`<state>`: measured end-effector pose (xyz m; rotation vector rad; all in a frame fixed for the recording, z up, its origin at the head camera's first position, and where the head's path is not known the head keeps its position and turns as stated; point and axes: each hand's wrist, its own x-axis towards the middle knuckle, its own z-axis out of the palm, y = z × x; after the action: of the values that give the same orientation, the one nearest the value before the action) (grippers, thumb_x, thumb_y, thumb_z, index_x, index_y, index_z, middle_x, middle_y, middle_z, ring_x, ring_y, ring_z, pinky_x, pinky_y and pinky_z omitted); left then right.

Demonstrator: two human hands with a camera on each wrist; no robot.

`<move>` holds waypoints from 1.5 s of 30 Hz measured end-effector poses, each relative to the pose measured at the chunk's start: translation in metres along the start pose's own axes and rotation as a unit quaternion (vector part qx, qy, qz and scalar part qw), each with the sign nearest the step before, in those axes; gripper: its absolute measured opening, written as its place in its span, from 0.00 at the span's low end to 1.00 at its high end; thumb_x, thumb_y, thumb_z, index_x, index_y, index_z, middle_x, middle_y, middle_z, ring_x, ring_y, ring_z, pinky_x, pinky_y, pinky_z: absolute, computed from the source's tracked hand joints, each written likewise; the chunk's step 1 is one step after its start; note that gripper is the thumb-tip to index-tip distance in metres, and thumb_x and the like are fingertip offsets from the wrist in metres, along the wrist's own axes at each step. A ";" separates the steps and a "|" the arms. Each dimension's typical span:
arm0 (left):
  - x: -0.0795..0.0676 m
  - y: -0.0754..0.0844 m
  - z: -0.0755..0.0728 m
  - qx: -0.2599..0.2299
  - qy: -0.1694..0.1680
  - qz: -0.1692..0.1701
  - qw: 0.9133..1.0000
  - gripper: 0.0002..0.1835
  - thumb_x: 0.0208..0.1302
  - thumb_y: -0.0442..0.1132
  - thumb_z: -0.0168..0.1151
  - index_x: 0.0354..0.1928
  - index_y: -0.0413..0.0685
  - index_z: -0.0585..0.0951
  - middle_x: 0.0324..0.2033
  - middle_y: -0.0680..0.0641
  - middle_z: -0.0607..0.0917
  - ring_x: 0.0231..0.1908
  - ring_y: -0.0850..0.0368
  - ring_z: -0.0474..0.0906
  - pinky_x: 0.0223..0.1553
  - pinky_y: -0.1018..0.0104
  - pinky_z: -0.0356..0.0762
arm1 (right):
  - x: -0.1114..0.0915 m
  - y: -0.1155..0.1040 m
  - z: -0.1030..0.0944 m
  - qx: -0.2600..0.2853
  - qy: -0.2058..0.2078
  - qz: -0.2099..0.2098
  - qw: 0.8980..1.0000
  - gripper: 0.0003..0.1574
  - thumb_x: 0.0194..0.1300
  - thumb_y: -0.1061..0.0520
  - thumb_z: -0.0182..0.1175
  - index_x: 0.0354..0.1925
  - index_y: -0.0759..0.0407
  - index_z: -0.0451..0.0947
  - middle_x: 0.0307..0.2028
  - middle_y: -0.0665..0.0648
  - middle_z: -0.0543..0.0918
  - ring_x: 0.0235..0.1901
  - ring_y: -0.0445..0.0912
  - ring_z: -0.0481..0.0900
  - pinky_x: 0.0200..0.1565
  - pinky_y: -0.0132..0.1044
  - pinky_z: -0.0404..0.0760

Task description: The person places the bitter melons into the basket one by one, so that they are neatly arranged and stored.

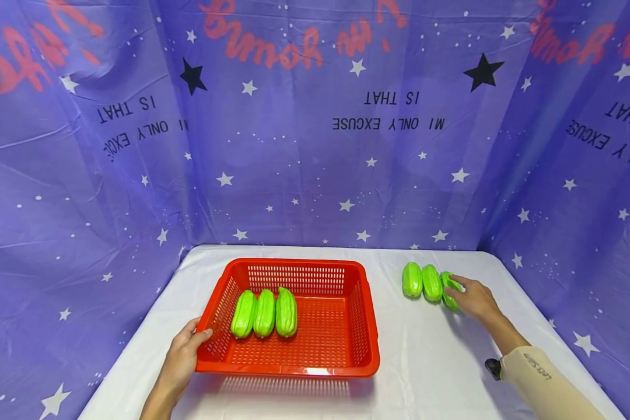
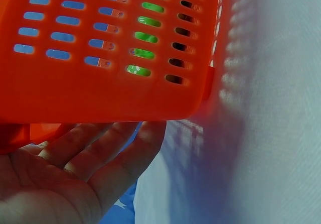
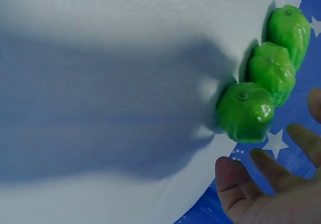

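A red plastic basket [image 1: 322, 332] with slotted walls stands at the left and middle of the white table. Inside it, toward its left side, three green ridged gourds [image 1: 264, 314] lie side by side. My left hand [image 1: 181, 356] grips the basket's left rim, thumb on top; the left wrist view shows fingers [image 2: 128, 158] against the outer wall. On the right, three more gourds [image 1: 432, 283] lie in a row on the table. My right hand [image 1: 472, 297] is over the rightmost gourd [image 3: 246, 112], its fingers spread and holding nothing.
The white tablecloth [image 1: 409, 356] covers the table around the basket. Purple curtains [image 1: 294, 175] with stars and lettering stand behind it and on both sides. A dark device [image 1: 493, 368] sits at the right wrist.
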<state>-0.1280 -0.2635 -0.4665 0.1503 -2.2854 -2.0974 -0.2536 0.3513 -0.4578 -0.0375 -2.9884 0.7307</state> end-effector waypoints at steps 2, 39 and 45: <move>0.000 -0.001 0.000 0.002 0.002 0.000 1.000 0.21 0.79 0.36 0.43 0.69 0.35 0.66 0.53 0.33 0.79 0.45 0.47 0.83 0.42 0.58 0.84 | 0.000 0.002 0.001 0.001 -0.005 0.010 1.000 0.37 0.73 0.45 0.57 0.68 0.70 0.69 0.62 0.80 0.72 0.61 0.78 0.67 0.57 0.69 0.70; 0.001 0.001 0.001 0.005 0.002 0.006 1.000 0.21 0.79 0.35 0.43 0.68 0.34 0.67 0.52 0.36 0.79 0.46 0.48 0.82 0.43 0.59 0.82 | 0.009 0.001 0.014 -0.031 0.023 0.109 0.993 0.36 0.62 0.49 0.58 0.63 0.70 0.70 0.58 0.81 0.74 0.52 0.79 0.73 0.44 0.64 0.75; 0.000 0.001 0.001 0.005 0.005 0.002 1.000 0.21 0.79 0.35 0.43 0.68 0.35 0.66 0.52 0.36 0.79 0.45 0.50 0.82 0.43 0.59 0.83 | 0.011 -0.002 0.018 -0.037 0.034 0.106 0.993 0.37 0.60 0.48 0.61 0.62 0.69 0.71 0.57 0.81 0.75 0.50 0.78 0.75 0.43 0.65 0.75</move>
<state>-0.1277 -0.2627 -0.4659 0.1552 -2.2877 -2.0797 -0.2663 0.3415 -0.4725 -0.3818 -2.9747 0.6230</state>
